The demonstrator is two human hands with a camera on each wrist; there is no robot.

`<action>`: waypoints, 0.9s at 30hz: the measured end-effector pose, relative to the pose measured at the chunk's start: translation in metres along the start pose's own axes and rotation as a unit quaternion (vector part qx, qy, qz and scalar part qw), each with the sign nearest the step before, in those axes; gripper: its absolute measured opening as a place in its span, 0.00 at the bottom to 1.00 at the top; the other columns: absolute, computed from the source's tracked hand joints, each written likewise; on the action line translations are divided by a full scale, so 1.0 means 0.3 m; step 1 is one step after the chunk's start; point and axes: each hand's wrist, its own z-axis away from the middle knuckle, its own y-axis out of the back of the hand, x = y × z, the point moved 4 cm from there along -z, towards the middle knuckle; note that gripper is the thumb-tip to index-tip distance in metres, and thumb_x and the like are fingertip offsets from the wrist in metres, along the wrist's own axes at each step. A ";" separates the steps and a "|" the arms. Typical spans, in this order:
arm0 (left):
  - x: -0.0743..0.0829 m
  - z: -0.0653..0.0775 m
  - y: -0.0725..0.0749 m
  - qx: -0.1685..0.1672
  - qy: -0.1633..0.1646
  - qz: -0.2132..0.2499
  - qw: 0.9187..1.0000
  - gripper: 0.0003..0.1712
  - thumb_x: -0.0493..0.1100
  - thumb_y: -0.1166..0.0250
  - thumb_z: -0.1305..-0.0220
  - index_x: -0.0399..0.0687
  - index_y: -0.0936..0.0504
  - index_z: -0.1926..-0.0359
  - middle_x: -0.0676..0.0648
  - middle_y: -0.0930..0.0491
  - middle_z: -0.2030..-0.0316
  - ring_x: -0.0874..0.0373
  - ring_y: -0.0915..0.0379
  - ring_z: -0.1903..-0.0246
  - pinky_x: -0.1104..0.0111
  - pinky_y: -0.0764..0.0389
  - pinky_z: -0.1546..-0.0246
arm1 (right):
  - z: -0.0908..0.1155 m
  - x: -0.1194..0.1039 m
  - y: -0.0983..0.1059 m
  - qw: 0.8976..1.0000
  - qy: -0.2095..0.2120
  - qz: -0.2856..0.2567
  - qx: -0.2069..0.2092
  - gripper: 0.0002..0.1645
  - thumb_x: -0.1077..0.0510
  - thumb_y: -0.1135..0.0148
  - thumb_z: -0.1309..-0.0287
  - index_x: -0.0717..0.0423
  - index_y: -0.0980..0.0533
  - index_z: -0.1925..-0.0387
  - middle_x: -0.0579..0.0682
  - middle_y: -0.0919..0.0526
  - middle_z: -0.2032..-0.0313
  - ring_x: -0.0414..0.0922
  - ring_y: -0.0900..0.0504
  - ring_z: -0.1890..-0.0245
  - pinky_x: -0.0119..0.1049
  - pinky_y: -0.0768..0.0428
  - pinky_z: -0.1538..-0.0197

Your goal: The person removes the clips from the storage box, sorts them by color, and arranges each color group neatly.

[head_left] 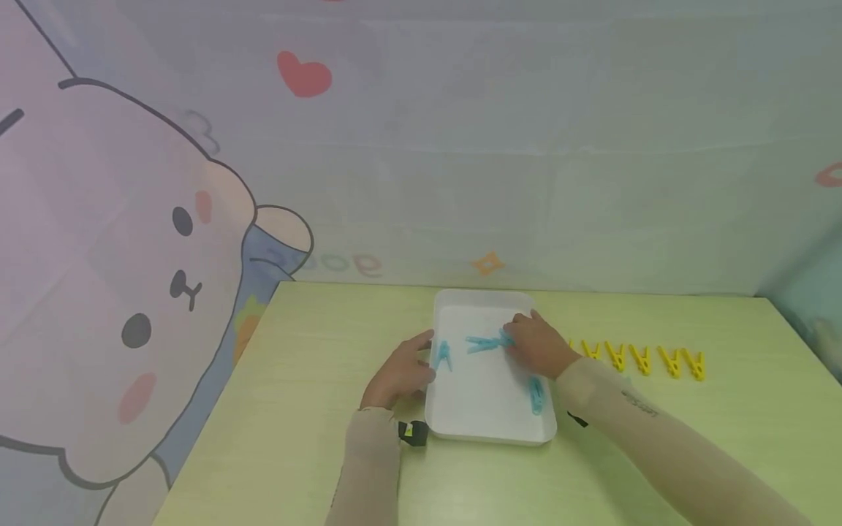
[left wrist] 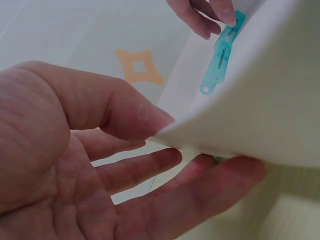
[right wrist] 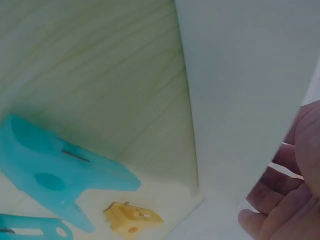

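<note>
Across the white tray (head_left: 487, 436) my right hand (head_left: 538, 343) reaches in and pinches a blue clothespin (head_left: 505, 337). Its fingertips on that clothespin also show in the left wrist view. Another blue clothespin (head_left: 483, 344) lies end to end with the pinched one. Further blue clothespins sit in the tray, one by the left wall (head_left: 444, 355) and one by the right wall (head_left: 536, 395). My left hand (head_left: 399, 374) is at the tray's left side, thumb tip at the rim and fingers spread along the outside, relaxed.
Yellow clothespins (head_left: 641, 359) stand in a row on the table (head_left: 723, 438), right of the tray. Near a yellow one, blue clothespins (right wrist: 65, 170) lie outside the tray, mostly hidden by the right forearm in the head view. A printed cloth (head_left: 559, 146) hangs behind the table.
</note>
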 end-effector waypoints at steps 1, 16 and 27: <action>0.001 0.000 -0.001 -0.001 0.001 0.002 1.000 0.47 0.27 0.46 0.55 0.52 0.46 0.31 0.47 0.40 0.37 0.49 0.29 0.55 0.62 0.23 0.72 | -0.002 -0.001 -0.004 1.000 -0.001 0.008 -0.004 0.17 0.60 0.41 0.46 0.66 0.25 0.56 0.57 0.22 0.62 0.52 0.26 0.55 0.55 0.44 0.40; 0.000 -0.005 -0.004 0.002 -0.005 0.009 1.000 0.47 0.26 0.46 0.55 0.51 0.47 0.31 0.45 0.39 0.38 0.49 0.28 0.57 0.62 0.22 0.75 | -0.028 -0.016 -0.026 0.998 -0.005 0.059 -0.016 0.16 0.60 0.45 0.44 0.66 0.25 0.55 0.56 0.23 0.65 0.50 0.25 0.64 0.47 0.31 0.49; 0.001 -0.001 0.002 0.009 -0.003 -0.012 1.000 0.45 0.28 0.45 0.53 0.51 0.46 0.31 0.45 0.39 0.38 0.50 0.28 0.57 0.62 0.23 0.72 | -0.021 -0.010 0.007 0.991 -0.092 -0.097 -0.031 0.22 0.62 0.46 0.43 0.70 0.29 0.48 0.59 0.24 0.61 0.51 0.25 0.60 0.46 0.29 0.51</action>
